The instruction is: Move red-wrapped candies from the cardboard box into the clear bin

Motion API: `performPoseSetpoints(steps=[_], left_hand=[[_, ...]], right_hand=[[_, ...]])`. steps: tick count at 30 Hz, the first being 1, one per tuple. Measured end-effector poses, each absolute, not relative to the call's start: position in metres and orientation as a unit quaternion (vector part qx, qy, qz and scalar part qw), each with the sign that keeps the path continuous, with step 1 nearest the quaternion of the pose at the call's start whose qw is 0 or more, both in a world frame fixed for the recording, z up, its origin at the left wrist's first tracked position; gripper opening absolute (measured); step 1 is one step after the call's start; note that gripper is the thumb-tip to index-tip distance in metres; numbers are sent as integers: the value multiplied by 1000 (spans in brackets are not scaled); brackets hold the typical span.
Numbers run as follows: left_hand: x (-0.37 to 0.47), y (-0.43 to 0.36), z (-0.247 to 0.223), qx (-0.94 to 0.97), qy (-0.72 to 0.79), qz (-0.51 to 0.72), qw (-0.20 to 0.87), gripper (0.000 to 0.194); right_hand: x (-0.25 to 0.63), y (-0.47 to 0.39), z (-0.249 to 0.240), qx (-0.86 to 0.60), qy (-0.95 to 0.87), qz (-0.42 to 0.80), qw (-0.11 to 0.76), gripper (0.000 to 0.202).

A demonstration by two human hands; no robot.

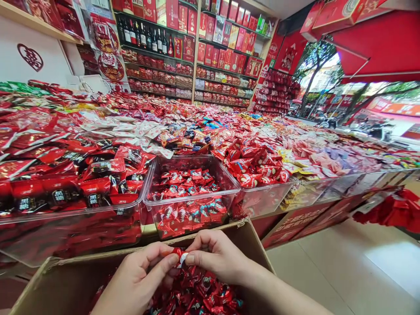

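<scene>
Gently, the left hand [134, 273] and right hand [221, 258] share a fingertip grip on a red-wrapped packet [178, 252] above a cardboard box [254, 245] of similar ones. Beyond, a clear tray [193, 197] of red packets sits on the sweet-heaped worktop [302, 223]. A heart sign [30, 57] reads "囍"; farther back, shelves [196, 57] carry bottles [149, 40] and red boxes [172, 16], their labels too small to read.

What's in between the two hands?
The head view shows a small red-wrapped sweet there, pinched by the left hand and right hand above the cardboard box.
</scene>
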State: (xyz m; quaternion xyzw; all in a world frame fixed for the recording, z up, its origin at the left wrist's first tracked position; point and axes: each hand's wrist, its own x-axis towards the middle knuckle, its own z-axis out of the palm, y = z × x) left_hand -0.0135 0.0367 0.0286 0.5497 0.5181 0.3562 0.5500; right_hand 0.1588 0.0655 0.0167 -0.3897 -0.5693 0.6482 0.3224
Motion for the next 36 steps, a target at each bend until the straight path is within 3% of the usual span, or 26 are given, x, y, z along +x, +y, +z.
performPoseSetpoints(steps=[5, 12, 16, 20, 24, 27, 32, 36], left_hand=[[-14, 39, 25, 478, 542, 411, 556, 22], [-17, 45, 14, 466, 514, 422, 584, 37], [-9, 44, 21, 438, 515, 429, 599, 29], [-10, 44, 22, 443, 523, 425, 591, 23], [-11, 42, 23, 423, 562, 410, 581, 25], [-8, 40, 28, 408, 574, 404, 584, 25], [-6, 39, 25, 397, 549, 401, 616, 37], [-7, 36, 0, 475, 531, 327, 621, 43]], right_hand=[[160, 67, 18, -372, -556, 672, 318, 33], [157, 68, 13, -381, -528, 660, 375, 34], [157, 67, 11, -388, -557, 640, 361, 34], [159, 63, 12, -405, -696, 466, 367, 28], [163, 58, 20, -261, -857, 253, 365, 38], [162, 55, 22, -232, -901, 162, 329, 18], [161, 53, 18, -231, -876, 132, 401, 10], [168, 51, 42, -224, -841, 149, 469, 10]])
